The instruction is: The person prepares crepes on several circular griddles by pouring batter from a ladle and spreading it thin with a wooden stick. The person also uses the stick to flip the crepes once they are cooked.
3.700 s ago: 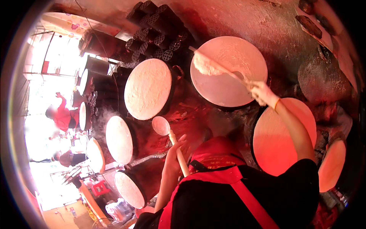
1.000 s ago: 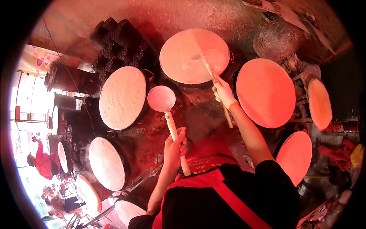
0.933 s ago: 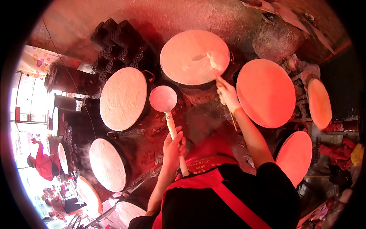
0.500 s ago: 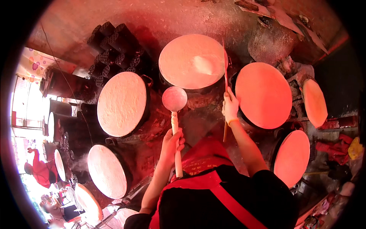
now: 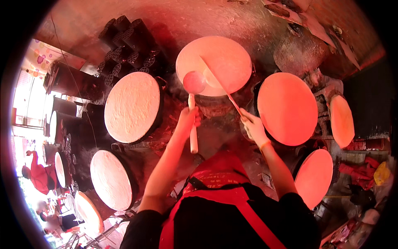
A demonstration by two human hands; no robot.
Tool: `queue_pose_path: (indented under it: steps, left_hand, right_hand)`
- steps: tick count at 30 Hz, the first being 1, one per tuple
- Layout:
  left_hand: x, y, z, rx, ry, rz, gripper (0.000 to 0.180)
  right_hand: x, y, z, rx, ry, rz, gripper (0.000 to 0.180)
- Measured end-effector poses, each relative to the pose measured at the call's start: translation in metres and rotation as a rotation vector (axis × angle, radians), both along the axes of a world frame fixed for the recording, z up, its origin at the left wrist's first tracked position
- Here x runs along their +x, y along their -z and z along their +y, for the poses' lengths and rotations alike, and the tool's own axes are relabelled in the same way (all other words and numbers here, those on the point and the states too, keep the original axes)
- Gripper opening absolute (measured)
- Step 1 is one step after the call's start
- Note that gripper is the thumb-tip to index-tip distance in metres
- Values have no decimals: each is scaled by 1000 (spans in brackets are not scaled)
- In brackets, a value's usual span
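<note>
At the far middle, the ladle [image 5: 194,82] is now at the near left rim of the round pan [image 5: 238,88], and the thin stick [image 5: 224,88] now slants over the pale batter [image 5: 236,62], so both tools seem to share 1 job. The left hand [image 5: 188,120] grips the ladle; the right hand [image 5: 253,127] curls tight round the stick. Far left, black tubes [image 5: 132,39] with holes stack up by a rough wall [image 5: 232,18]
</note>
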State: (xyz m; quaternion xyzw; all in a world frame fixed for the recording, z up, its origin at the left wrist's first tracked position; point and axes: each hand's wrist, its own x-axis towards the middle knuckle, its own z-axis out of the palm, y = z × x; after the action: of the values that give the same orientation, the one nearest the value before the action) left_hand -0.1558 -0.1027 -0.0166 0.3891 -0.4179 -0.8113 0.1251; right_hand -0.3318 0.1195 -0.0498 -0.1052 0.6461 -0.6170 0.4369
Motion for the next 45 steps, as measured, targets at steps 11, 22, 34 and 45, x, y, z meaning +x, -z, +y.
queue_pose_path:
  steps: [11, 22, 34, 45]
  left_hand:
    - [-83, 43, -15, 268, -104, 62, 7]
    - [33, -64, 35, 715, -128, 82, 9]
    - [-25, -54, 45, 152, 86, -9, 15]
    - [-137, 8, 40, -465, 272, -181, 14]
  right_hand:
    - [48, 4, -24, -115, -35, -382, 38]
    - [4, 8, 20, 109, -220, 725, 38]
    - [88, 24, 112, 41, -8, 427, 41]
    - [50, 4, 69, -119, 515, -82, 38]
